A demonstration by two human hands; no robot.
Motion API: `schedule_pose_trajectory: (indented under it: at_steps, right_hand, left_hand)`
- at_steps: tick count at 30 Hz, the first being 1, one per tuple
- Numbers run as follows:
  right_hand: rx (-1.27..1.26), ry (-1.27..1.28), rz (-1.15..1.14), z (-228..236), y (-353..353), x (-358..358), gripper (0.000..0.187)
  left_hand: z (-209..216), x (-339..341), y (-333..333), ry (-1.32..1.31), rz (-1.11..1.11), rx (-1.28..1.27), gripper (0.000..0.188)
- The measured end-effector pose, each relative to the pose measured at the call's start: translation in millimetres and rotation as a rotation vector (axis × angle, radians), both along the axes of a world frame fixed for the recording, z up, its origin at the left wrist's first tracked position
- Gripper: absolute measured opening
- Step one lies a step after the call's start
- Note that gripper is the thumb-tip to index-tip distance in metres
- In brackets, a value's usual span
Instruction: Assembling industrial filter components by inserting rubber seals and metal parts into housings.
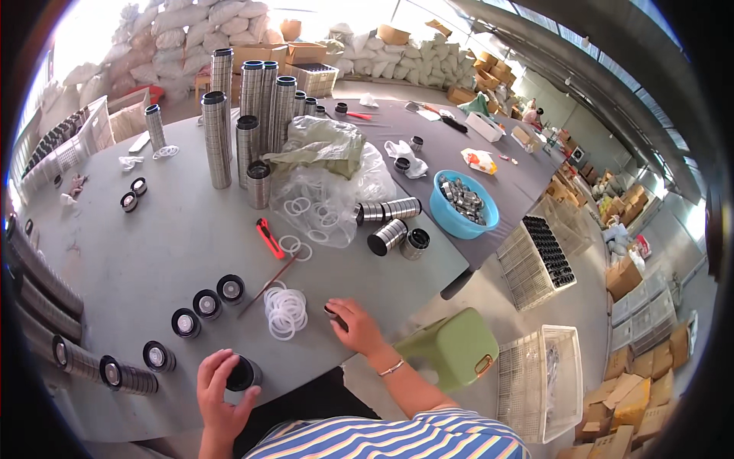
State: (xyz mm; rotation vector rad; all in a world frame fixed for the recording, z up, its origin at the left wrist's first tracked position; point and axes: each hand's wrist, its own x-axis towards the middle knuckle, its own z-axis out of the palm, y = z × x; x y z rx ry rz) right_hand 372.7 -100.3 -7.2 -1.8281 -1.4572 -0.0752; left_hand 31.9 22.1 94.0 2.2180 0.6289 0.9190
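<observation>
At the table's near edge, my left hand [222,386] curls its fingers and thumb around a black round cup-like part [245,373]. To its right, my right hand [353,327] grips a small dark round piece [334,317], mostly covered by the fingers. Between the hands and a little farther off lies a pile of white rubber rings [286,312], with a thin brown stick [266,286] beside it. Several black-rimmed round parts with silvery centres, such as this one [206,304], stand in a slanting row left of the rings.
Tall stacks of ringed metal parts [216,141] rise at the back. Nearer are a red box cutter [270,239] and a plastic bag of rings [325,203]. A blue basin [466,218] holds metal parts. A green stool [451,348] and white crate [539,382] stand right.
</observation>
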Motion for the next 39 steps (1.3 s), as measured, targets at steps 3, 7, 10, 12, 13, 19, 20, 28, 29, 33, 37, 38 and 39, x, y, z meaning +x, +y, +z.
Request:
schedule_pose_trajectory:
  at_steps: [3, 7, 10, 12, 13, 19, 20, 28, 29, 33, 37, 38, 39]
  right_hand:
    - [-0.01, -0.037, 0.053, -9, -13, 1, 0.036]
    - [-0.007, -0.007, 0.139, -5, -16, -8, 0.031]
    - [-0.031, -0.241, 0.068, 6, -13, -4, 0.028]
    - [0.041, -0.113, 0.062, 44, -10, -26, 0.021]
    - [0.103, -0.003, 0.097, 69, -4, -40, 0.018]
    - [0.086, -0.171, 0.56, 121, 60, -133, 0.013]
    - [0.052, -0.198, 0.605, 121, 69, -141, 0.012]
    - [-0.272, -0.346, 0.698, 144, 72, -155, 0.023]
    - [-0.251, -0.384, 0.669, 141, 71, -159, 0.027]
    - [-0.236, -0.385, 0.655, 135, 74, -161, 0.038]
    - [-0.318, -0.336, 0.715, 144, 77, -160, 0.039]
    - [-0.31, -0.336, 0.714, 145, 81, -161, 0.039]
    - [-0.312, -0.32, 0.741, 147, 85, -161, 0.037]
  left_hand:
    - [-6, 3, -3, -0.037, 0.098, -0.105, 0.074]
    - [-10, 2, -5, -0.073, 0.128, -0.141, 0.072]
    - [-22, 3, -4, -0.129, 0.124, -0.105, 0.073]
    - [-26, 8, 1, -0.19, 0.092, -0.144, 0.08]
    - [-27, 9, 0, -0.198, 0.087, -0.263, 0.081]
    - [-46, 3, 11, -0.251, 0.062, -0.263, 0.079]
    - [-48, 2, 11, -0.259, 0.065, -0.266, 0.078]
    - [-56, -5, 10, -0.3, 0.029, -0.253, 0.078]
    - [-57, -3, 11, -0.314, 0.021, -0.255, 0.079]
    - [-59, 0, 15, -0.326, 0.012, -0.247, 0.081]
    - [-56, -1, 12, -0.308, 0.042, -0.243, 0.08]
    - [-56, -1, 12, -0.305, 0.04, -0.235, 0.08]
    - [-57, 0, 10, -0.311, 0.058, -0.25, 0.08]
